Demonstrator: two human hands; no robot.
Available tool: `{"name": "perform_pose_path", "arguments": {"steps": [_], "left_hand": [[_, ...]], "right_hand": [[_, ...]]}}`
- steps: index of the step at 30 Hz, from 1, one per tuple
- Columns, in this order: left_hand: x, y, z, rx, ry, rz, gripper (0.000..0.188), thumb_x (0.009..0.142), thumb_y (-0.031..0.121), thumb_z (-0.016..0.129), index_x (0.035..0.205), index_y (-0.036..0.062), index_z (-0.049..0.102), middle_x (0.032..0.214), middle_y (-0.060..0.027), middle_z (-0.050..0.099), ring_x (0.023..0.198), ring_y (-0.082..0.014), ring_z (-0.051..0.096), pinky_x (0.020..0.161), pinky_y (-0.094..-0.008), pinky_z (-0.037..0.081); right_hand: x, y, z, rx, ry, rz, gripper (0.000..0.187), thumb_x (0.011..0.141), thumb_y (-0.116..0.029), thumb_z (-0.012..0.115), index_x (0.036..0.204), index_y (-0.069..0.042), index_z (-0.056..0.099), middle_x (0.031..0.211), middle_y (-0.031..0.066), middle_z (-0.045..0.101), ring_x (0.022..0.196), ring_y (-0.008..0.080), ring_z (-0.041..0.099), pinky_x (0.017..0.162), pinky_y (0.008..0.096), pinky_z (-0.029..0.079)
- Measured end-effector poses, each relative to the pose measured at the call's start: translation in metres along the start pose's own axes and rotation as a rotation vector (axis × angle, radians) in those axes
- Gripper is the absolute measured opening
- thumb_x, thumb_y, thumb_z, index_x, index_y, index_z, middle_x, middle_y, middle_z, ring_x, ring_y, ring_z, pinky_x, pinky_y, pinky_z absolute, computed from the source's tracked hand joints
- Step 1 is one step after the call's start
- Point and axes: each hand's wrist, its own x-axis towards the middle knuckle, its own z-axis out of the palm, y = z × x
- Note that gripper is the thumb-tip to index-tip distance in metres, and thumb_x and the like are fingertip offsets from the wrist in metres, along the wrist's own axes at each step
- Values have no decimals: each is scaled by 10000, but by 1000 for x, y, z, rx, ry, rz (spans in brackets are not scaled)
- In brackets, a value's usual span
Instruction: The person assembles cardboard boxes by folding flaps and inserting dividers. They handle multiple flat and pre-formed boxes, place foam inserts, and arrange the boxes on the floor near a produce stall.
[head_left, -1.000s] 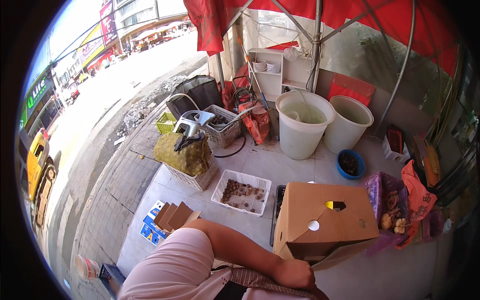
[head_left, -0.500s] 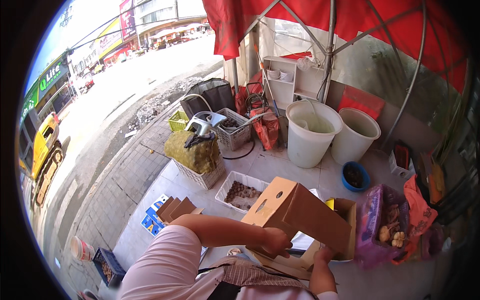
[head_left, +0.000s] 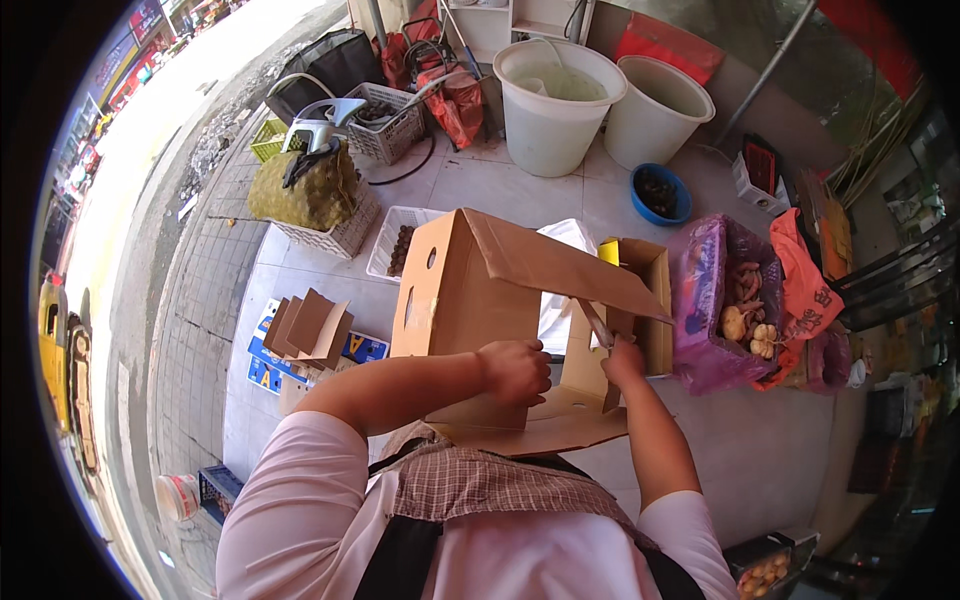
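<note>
A large brown cardboard box (head_left: 462, 290) stands in front of me with its flaps unfolded. My left hand (head_left: 515, 372) is closed at the edge of the box's near wall, its fingers curled around the cardboard. My right hand (head_left: 625, 362) is closed on a narrow flap edge on the box's right side. The upper flap (head_left: 560, 258) slants over toward the right. Beyond the box lies a white sheet (head_left: 560, 320), and a second open carton (head_left: 654, 262) sits at its right. What lies deep inside the large box is hidden.
A purple-lined crate (head_left: 698, 300) holds garlic and other produce at right. Behind stand a blue basin (head_left: 662, 194) and two white buckets (head_left: 555, 125) (head_left: 655, 125). A filled mesh sack (head_left: 305, 190) and folded cartons (head_left: 310, 330) are at left. A white crate (head_left: 385, 245) sits behind the box.
The view has tilted down, so the scene sits higher in the picture. The box has turned and now stands more upright before me. My right hand has risen along the flap edge.
</note>
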Motion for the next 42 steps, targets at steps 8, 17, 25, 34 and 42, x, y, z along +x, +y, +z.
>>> {"name": "perform_pose_path", "arguments": {"steps": [8, 17, 25, 34, 42], "left_hand": [[-105, -43, -111, 175, 571, -182, 183, 715, 180, 541, 601, 111, 416, 613, -61, 394, 608, -250, 429, 604, -371, 340], [-257, -112, -80, 577, 592, -972, 180, 781, 141, 532, 618, 71, 498, 630, -87, 522, 677, -278, 512, 671, -385, 385], [-397, -90, -153, 760, 498, -1031, 192, 799, 98, 526, 618, 71, 467, 638, -76, 509, 669, -269, 498, 663, -377, 392], [-586, -62, -244, 1196, 699, -1330, 114, 885, 166, 589, 940, 66, 594, 990, -73, 607, 938, -265, 563, 834, -351, 438], [-726, 81, -4, 387, 602, -2061, 180, 886, 180, 540, 927, 5, 551, 959, -152, 551, 945, -302, 521, 852, -389, 409]], "right_hand": [[-59, 153, -9, 777, -327, 64, 354, 657, 1, 579, 1007, 26, 628, 809, 27, 636, 736, 129, 595, 666, 265, 463], [-54, -34, -71, 709, -772, -422, 482, 668, -138, 702, 1113, 27, 617, 832, 49, 652, 730, 117, 565, 707, 269, 463], [-57, -190, -4, 277, -599, -795, 359, 663, -180, 755, 976, -25, 671, 665, 75, 573, 649, 115, 532, 649, 278, 453], [14, -425, 132, 937, -1169, -549, 288, 691, -45, 756, 948, 40, 657, 791, -1, 631, 725, 67, 561, 660, 226, 455], [47, -501, 336, 10, -734, -541, 332, 746, -260, 715, 996, -47, 673, 979, 123, 670, 882, 280, 642, 769, 367, 511]]}}
